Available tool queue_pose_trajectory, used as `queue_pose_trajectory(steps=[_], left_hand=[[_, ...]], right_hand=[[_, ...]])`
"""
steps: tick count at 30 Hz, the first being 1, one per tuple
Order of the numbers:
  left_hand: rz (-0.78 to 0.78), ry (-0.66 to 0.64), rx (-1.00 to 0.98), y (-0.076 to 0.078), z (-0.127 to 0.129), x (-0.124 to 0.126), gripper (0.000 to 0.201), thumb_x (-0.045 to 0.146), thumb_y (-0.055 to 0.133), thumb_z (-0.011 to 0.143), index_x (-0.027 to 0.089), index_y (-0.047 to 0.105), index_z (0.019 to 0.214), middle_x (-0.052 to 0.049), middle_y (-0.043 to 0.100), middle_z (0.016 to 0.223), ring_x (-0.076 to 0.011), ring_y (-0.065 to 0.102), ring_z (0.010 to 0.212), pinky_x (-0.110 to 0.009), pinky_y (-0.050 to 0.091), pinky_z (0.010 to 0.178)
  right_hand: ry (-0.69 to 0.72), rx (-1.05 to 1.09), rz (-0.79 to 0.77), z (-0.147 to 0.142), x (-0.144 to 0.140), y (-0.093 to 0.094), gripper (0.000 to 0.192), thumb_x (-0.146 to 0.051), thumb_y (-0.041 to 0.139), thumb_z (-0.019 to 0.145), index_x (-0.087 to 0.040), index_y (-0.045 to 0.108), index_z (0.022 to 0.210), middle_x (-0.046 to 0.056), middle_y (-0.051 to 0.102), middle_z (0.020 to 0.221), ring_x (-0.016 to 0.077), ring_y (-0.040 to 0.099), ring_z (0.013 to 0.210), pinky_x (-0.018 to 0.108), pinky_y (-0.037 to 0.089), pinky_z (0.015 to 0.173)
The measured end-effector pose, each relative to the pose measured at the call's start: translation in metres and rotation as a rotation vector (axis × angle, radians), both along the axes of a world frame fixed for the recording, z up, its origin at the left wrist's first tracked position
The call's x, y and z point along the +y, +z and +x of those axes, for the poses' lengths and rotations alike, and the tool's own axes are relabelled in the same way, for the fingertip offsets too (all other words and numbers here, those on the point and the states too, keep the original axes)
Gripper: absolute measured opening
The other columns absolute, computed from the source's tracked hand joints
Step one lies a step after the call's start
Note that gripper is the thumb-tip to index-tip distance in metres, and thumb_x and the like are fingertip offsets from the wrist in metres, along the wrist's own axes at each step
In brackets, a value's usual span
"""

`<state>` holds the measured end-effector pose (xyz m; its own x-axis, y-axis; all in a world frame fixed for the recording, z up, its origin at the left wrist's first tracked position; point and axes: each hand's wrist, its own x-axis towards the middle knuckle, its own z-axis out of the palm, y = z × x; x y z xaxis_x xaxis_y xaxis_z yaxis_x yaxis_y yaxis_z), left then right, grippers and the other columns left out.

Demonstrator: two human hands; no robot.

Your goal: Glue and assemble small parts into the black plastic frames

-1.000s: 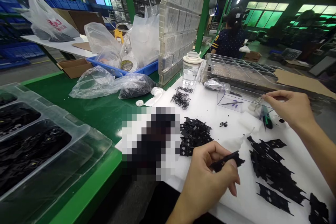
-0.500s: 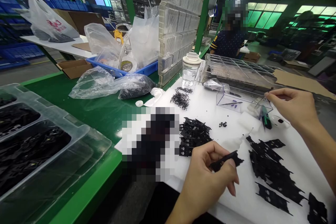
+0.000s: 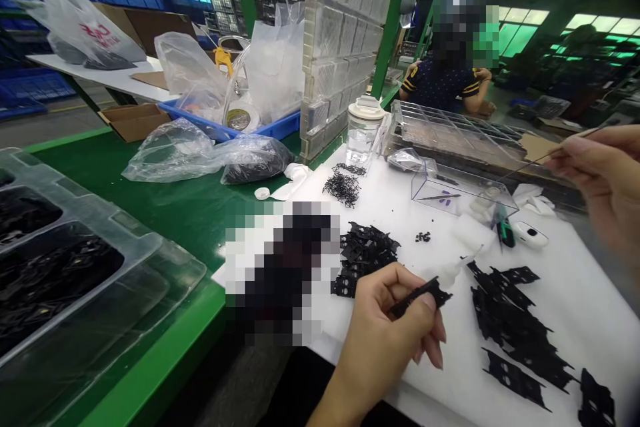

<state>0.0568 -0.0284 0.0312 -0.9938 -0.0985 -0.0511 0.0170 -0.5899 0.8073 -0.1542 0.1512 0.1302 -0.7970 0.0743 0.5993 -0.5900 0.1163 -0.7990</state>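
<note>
A flat black plastic part point(image 3: 420, 295) is pinched by the left hand point(image 3: 385, 347) at lower centre. A thin metal rod point(image 3: 540, 157) is pinched by the right hand point(image 3: 605, 177) at the right edge, above a clear box point(image 3: 463, 190).

white plastic bag point(image 3: 75, 20), far left: red printed marks on its side, too creased and small to read. roll of tape point(image 3: 239, 119) in the blue tray point(image 3: 280, 128): face blurred, nothing legible. no other text, number or sign readable.

head view, close, looking forward-down
</note>
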Motion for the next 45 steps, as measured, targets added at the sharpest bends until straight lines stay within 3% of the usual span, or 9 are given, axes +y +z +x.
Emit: queue_pose_trajectory(steps=[3, 8, 14, 27, 35, 45], left_hand=[[0.036, 0.012, 0.025, -0.003, 0.000, 0.000, 0.014, 0.021, 0.062, 0.094, 0.017, 0.054, 0.083, 0.002, 0.065, 0.058, -0.0047, 0.056, 0.039, -0.010, 0.033, 0.038], [0.070, 0.018, 0.048, -0.006, -0.002, -0.002, 0.013, 0.023, 0.063, 0.095, 0.018, 0.054, 0.087, 0.003, 0.066, 0.059, -0.0049, 0.056, 0.038, -0.010, 0.034, 0.038], [0.085, 0.015, 0.054, -0.008, -0.002, -0.001, 0.017, 0.027, 0.066, 0.095, 0.018, 0.054, 0.086, 0.002, 0.065, 0.058, -0.0052, 0.054, 0.037, -0.012, 0.033, 0.038], [0.068, 0.002, 0.036, -0.005, -0.002, -0.004, 0.014, 0.022, 0.062, 0.096, 0.018, 0.053, 0.087, 0.003, 0.066, 0.059, -0.0043, 0.054, 0.038, -0.010, 0.035, 0.038], [0.091, 0.011, 0.045, -0.004, -0.002, -0.003, 0.014, 0.022, 0.062, 0.095, 0.018, 0.053, 0.086, 0.003, 0.065, 0.057, -0.0041, 0.053, 0.037, -0.010, 0.034, 0.037], [0.101, 0.015, 0.043, -0.005, -0.002, -0.004, 0.016, 0.024, 0.064, 0.095, 0.018, 0.054, 0.085, 0.003, 0.066, 0.057, -0.0045, 0.053, 0.037, -0.010, 0.033, 0.036]], right_hand=[[0.322, -0.098, 0.100, 0.037, -0.018, 0.010, 0.011, -0.018, 0.085, 0.075, -0.017, 0.080, 0.083, 0.007, 0.073, 0.078, 0.0174, 0.071, 0.072, 0.027, 0.058, 0.071], [0.539, -0.169, 0.307, 0.074, -0.034, 0.009, 0.010, -0.025, 0.088, 0.080, -0.022, 0.078, 0.081, 0.002, 0.072, 0.079, 0.0131, 0.067, 0.071, 0.018, 0.057, 0.063], [0.584, -0.222, 0.426, 0.080, -0.038, 0.010, 0.008, -0.030, 0.084, 0.086, -0.027, 0.078, 0.083, 0.001, 0.072, 0.083, 0.0140, 0.065, 0.070, 0.021, 0.056, 0.060], [0.645, -0.257, 0.475, 0.085, -0.043, 0.013, 0.014, -0.038, 0.091, 0.078, -0.029, 0.080, 0.082, 0.002, 0.073, 0.084, 0.0188, 0.068, 0.072, 0.027, 0.059, 0.063], [0.609, -0.181, 0.473, 0.080, -0.033, 0.014, 0.007, -0.030, 0.085, 0.085, -0.029, 0.078, 0.083, 0.000, 0.072, 0.083, 0.0149, 0.064, 0.070, 0.022, 0.055, 0.057], [0.711, -0.222, 0.587, 0.086, -0.040, 0.019, 0.006, -0.030, 0.085, 0.086, -0.027, 0.080, 0.086, 0.000, 0.074, 0.086, 0.0147, 0.067, 0.075, 0.020, 0.057, 0.067]])
